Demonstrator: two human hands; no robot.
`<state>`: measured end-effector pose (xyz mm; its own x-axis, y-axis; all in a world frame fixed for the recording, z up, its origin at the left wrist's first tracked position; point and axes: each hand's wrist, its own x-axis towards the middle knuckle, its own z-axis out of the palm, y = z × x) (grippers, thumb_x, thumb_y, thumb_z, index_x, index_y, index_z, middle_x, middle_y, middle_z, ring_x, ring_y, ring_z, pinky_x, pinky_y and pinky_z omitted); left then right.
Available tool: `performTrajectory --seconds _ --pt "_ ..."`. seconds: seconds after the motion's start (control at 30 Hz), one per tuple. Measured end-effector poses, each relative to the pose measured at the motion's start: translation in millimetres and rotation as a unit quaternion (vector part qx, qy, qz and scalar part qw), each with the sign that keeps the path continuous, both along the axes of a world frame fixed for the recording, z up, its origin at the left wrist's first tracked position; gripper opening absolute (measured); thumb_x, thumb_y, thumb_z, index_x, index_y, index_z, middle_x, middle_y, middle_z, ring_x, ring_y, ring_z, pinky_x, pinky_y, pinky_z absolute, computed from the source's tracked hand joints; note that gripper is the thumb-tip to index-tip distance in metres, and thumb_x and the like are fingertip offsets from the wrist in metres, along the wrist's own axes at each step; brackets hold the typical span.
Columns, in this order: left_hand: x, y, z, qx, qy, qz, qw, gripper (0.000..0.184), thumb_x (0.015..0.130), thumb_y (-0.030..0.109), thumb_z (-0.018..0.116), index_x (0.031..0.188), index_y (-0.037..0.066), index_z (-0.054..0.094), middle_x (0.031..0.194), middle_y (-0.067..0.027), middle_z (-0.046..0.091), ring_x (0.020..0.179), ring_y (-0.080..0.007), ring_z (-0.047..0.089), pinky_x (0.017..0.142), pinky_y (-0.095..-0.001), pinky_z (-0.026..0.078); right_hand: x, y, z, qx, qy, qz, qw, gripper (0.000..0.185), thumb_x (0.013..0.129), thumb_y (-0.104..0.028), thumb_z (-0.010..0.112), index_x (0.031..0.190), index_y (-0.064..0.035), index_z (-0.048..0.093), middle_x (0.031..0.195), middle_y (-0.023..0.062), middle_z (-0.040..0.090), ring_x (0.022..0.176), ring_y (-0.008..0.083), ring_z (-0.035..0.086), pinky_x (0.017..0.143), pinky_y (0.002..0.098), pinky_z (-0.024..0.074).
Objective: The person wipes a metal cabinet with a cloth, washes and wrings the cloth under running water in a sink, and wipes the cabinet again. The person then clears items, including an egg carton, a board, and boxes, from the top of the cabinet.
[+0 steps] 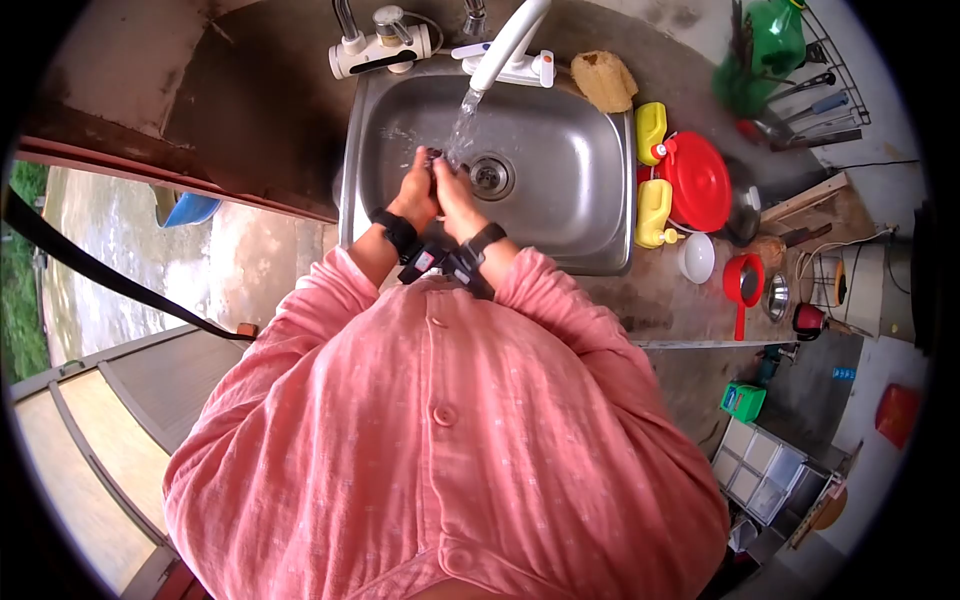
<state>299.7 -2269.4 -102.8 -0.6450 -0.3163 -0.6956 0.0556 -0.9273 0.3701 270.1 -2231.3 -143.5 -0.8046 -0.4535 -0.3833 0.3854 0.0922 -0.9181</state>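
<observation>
Water runs from the white faucet (pixel 508 45) into the metal sink (pixel 560 180). My left hand (pixel 415 190) and my right hand (pixel 456 195) are close together over the sink, just left of the drain (pixel 490 176). Which hand is on which side follows the sleeves. Between the fingertips is something small and dark, wet under the stream, that I cannot make out. The fingers of both hands are drawn together around it. Black bands circle both wrists, with small devices near them.
Right of the sink stand yellow bottles (pixel 653 213), a red lid (pixel 697 180), a white bowl (pixel 696 258) and a red-handled pan (pixel 743 281). A loofah sponge (pixel 604 81) lies behind the rim. Another tap fixture (pixel 380 50) is at the back left.
</observation>
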Motion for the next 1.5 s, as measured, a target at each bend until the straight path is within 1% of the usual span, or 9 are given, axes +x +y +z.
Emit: performTrajectory --seconds 0.03,0.23,0.33,0.47,0.63,0.83,1.17,1.4,1.5 --pt "4 -11 -22 0.048 0.047 -0.005 0.998 0.041 0.091 0.038 0.027 0.093 0.005 0.052 0.091 -0.0119 0.057 0.084 -0.0282 0.053 0.08 -0.0436 0.041 24 -12 60 0.17 0.011 -0.056 0.984 0.036 0.081 -0.032 0.05 0.106 -0.007 0.049 0.097 0.008 0.054 0.082 0.0185 0.053 0.072 0.0317 0.0435" --pt "-1 -10 -1 0.055 -0.04 -0.061 0.996 0.044 0.087 0.044 0.031 0.088 0.007 0.056 0.092 -0.0102 0.059 0.089 -0.0259 0.053 0.083 -0.0428 0.04 -24 19 -8 -0.144 -0.28 0.001 0.949 0.026 0.079 -0.022 0.05 0.088 0.0017 0.054 0.096 0.0117 0.055 0.078 0.0186 0.054 0.068 0.0333 0.0431" --pt "7 -15 -3 0.101 0.081 -0.039 0.991 0.047 0.084 0.052 0.037 0.095 0.01 0.056 0.096 -0.0095 0.058 0.098 -0.0247 0.05 0.085 -0.0467 0.038 1 21 34 -0.018 0.171 0.03 0.985 0.022 0.081 -0.017 0.045 0.087 0.0026 0.053 0.084 0.0153 0.057 0.074 0.0265 0.055 0.067 0.036 0.0429" --pt "16 21 51 -0.01 0.129 -0.185 0.974 0.043 0.08 0.041 0.056 0.109 0.01 0.049 0.109 -0.0072 0.052 0.1 -0.0205 0.048 0.084 -0.043 0.04 -35 41 20 0.019 0.239 0.08 0.968 0.022 0.088 -0.019 0.04 0.091 -0.0008 0.052 0.081 0.0056 0.056 0.071 0.0126 0.053 0.059 0.0243 0.0453" --pt "14 22 34 -0.008 0.102 -0.274 0.956 0.027 0.077 0.015 0.062 0.099 0.005 0.05 0.093 -0.0062 0.054 0.08 -0.0159 0.052 0.067 -0.0284 0.045 -57 86 60 -0.051 -0.09 0.247 0.963 0.051 0.088 -0.045 0.038 0.121 -0.007 0.04 0.112 0.0069 0.05 0.103 0.0147 0.046 0.088 0.0296 0.0359" --pt "4 46 39 0.048 0.159 -0.314 0.935 0.011 0.074 -0.001 0.058 0.081 0.004 0.051 0.07 -0.0052 0.051 0.058 -0.0095 0.047 0.046 -0.0179 0.036 -65 112 91 -0.172 -0.215 0.274 0.922 0.057 0.077 -0.029 0.063 0.121 -0.0007 0.039 0.122 0.0076 0.043 0.109 0.0165 0.042 0.091 0.0307 0.035" --pt "-17 65 16 -0.091 -0.021 -0.317 0.944 0.011 0.069 -0.001 0.058 0.072 0.007 0.05 0.062 -0.0046 0.052 0.045 -0.0128 0.046 0.033 -0.0212 0.029 -76 88 64 -0.034 0.013 0.27 0.962 0.013 0.077 -0.011 0.059 0.085 -0.0014 0.054 0.078 0.0037 0.059 0.068 0.0124 0.054 0.06 0.0239 0.0446" --pt "3 42 25 -0.254 -0.028 -0.346 0.903 0.019 0.073 0.021 0.065 0.072 0.012 0.049 0.054 0.0046 0.041 0.042 -0.0057 0.037 0.033 -0.0201 0.024 -94 73 96 0.136 0.195 0.402 0.884 0.054 0.075 -0.046 0.059 0.099 0.0015 0.047 0.096 0.0158 0.055 0.091 0.0223 0.052 0.079 0.0331 0.0406" --pt "20 21 39 -0.206 -0.009 -0.326 0.923 0.026 0.074 0.034 0.065 0.073 0.014 0.049 0.055 0.0056 0.042 0.043 -0.005 0.037 0.033 -0.02 0.022 -149 56 89 0.212 0.49 0.344 0.772 0.041 0.077 -0.025 0.056 0.109 -0.0014 0.048 0.115 0.0168 0.049 0.105 0.0317 0.047 0.086 0.0364 0.0387"
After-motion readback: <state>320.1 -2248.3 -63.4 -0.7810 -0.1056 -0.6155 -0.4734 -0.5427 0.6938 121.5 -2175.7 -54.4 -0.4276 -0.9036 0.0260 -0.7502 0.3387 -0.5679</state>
